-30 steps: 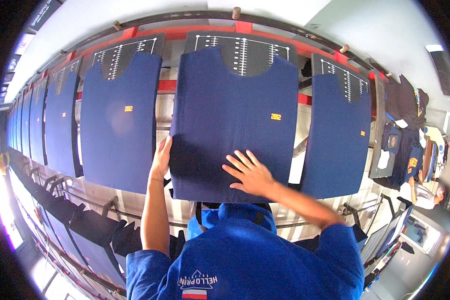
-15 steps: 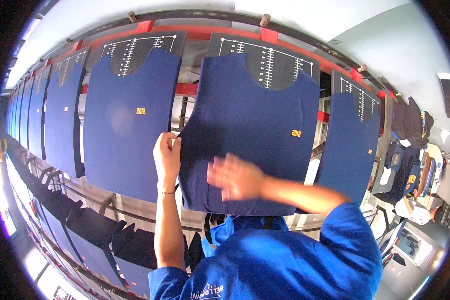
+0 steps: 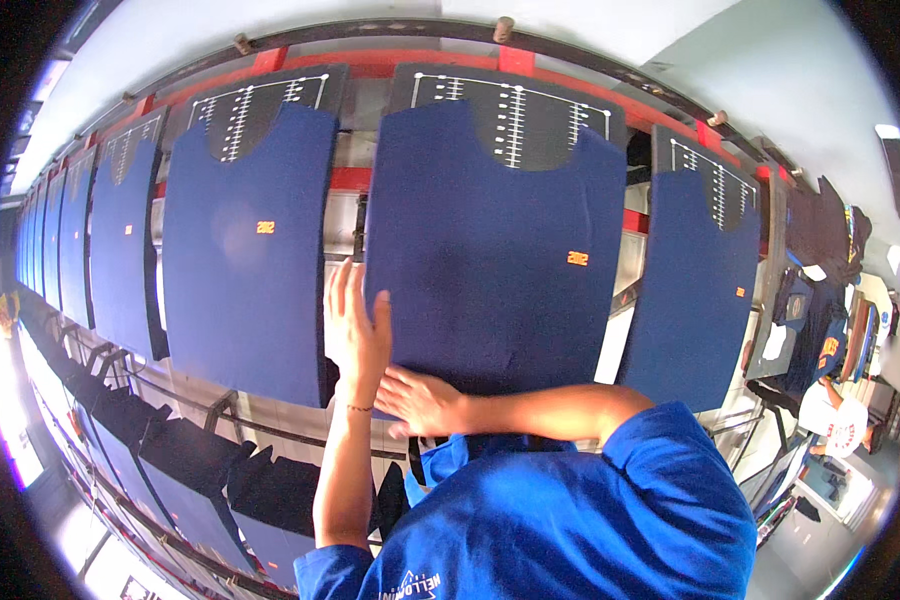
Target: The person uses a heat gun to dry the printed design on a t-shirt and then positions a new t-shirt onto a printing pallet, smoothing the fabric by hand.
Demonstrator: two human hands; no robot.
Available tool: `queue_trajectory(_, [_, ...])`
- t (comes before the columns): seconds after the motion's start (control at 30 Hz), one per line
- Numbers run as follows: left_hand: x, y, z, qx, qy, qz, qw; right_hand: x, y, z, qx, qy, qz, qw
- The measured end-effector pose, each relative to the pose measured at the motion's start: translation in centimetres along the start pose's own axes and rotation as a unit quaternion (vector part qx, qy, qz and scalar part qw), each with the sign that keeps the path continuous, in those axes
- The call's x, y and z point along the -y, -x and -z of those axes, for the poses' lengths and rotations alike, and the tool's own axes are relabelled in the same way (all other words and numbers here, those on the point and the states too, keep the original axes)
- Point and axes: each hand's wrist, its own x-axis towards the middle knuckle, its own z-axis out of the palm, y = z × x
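Observation:
A navy cut shirt panel [image 3: 490,230] with a small orange print lies spread on a dark board [image 3: 545,100] that carries white measuring scales. My left hand [image 3: 358,325] is at the panel's left edge, fingers stretched upward and the thumb over the cloth. Close below it, my right hand [image 3: 420,400] lies flat with its fingers out, by the panel's lower left corner. Its fingertips reach toward my left wrist. Neither hand grips the cloth. The panel looks mostly smooth, with faint wrinkles low down.
To the left, another navy panel [image 3: 245,250] heads a long row of similar boards; one more panel [image 3: 695,280] is on the right. Dark boards [image 3: 185,450] hang at lower left. A red frame rail [image 3: 370,68] runs behind. At far right is a person in white [image 3: 835,420].
My left hand has let go of the panel's edge and straightened its fingers. My right hand has swept down and left to the lower corner. The creased left side now lies flatter.

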Motion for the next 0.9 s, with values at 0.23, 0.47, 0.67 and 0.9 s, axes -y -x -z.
queue_trajectory(0.23, [-2.7, -6.8, -7.6, 0.089, -0.125, -0.174, 0.973, -21.6, 16.0, 13.2, -0.103, 0.132, -0.273, 0.947])
queue_trajectory(0.47, [-0.9, -19.1, -13.1, -0.016, -0.205, -0.091, 0.974, -32.8, 20.8, 14.6, -0.182, 0.222, -0.366, 0.885])
queue_trajectory(0.67, [-1.0, -19.9, -14.6, -0.025, -0.209, -0.074, 0.975, -3.2, 22.2, 5.0, -0.047, -0.034, -0.205, 0.977])
queue_trajectory(0.9, [-3.1, -13.4, -12.7, -0.019, -0.169, -0.108, 0.979, 4.8, 14.8, -0.6, -0.096, 0.03, -0.259, 0.96])
